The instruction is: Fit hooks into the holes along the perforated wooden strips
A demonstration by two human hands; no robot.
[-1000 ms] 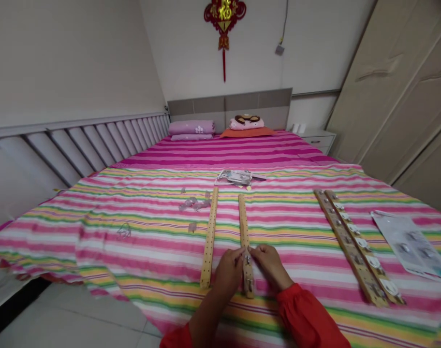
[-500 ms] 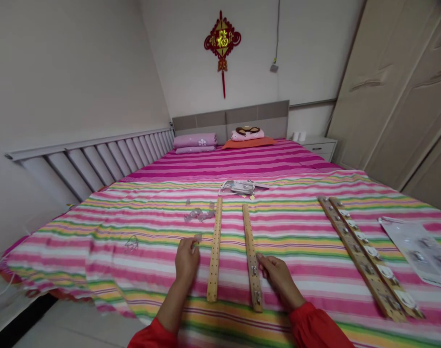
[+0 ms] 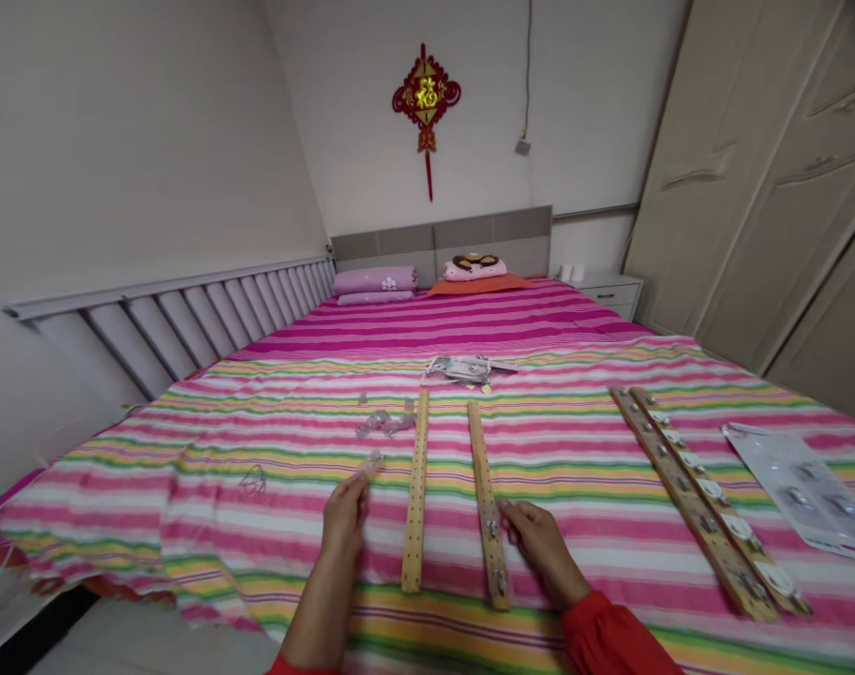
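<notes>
My left hand is left of the two middle wooden strips, its thumb and fingers pinched on a small clear plastic piece. Beside the right strip, my right hand is closed, fingertips at its edge near a small metal fitting. Whether those fingers hold anything is hidden. A second metal fitting sits at the strip's near end. The left strip shows rows of small holes and no fittings. Crumpled clear plastic pieces lie past my left hand.
Two more wooden strips with metal fittings and white discs lie at the right, beside a clear package. A pile of packets lies beyond the middle strips. Thin wire-like loops rest at the left on the striped sheet.
My left hand has moved left, away from the left strip, with the clear plastic piece at its fingertips. The right hand stays at the right strip's edge. The view has shifted slightly.
</notes>
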